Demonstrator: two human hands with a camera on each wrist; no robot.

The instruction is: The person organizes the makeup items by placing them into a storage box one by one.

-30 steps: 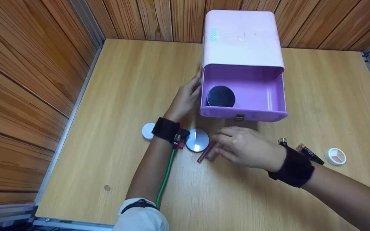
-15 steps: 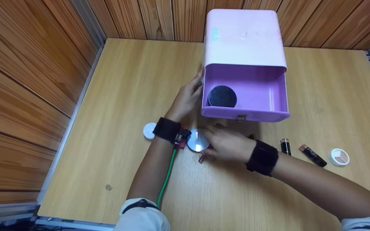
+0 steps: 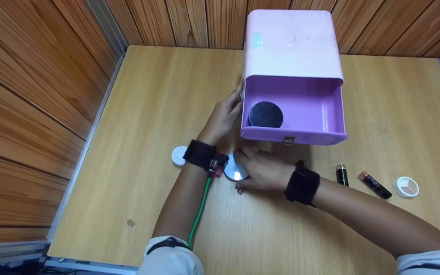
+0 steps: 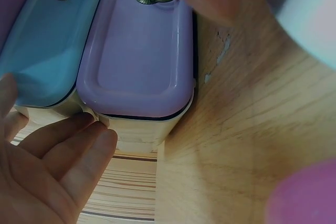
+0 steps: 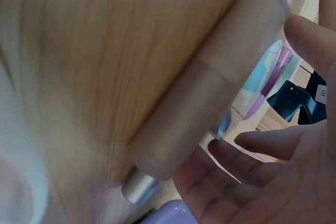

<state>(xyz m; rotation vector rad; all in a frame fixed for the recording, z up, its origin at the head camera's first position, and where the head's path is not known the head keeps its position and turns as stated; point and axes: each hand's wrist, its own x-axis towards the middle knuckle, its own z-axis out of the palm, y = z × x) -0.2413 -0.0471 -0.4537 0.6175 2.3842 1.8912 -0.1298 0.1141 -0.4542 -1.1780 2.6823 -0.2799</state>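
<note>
1 wooden table [image 3: 147, 114], wood-panel walls [image 3: 33, 76], pink drawer box [image 3: 292, 49] on top.

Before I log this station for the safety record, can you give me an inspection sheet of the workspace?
Surface: light wooden table, small dark spot near the front left.
Job's things: pink plastic drawer box, its purple drawer pulled out with a round black compact inside; round silver mirror disc on the table.
Clutter: white round lid, black lipstick tube, dark slim tube, round white eyeshadow palette.
Hands: left hand, fingers straight, rests against the box's side; right hand lies over the disc and some tubes, grip unclear.
Cables: green cable along the left forearm.
Surroundings: wooden plank walls.
</note>
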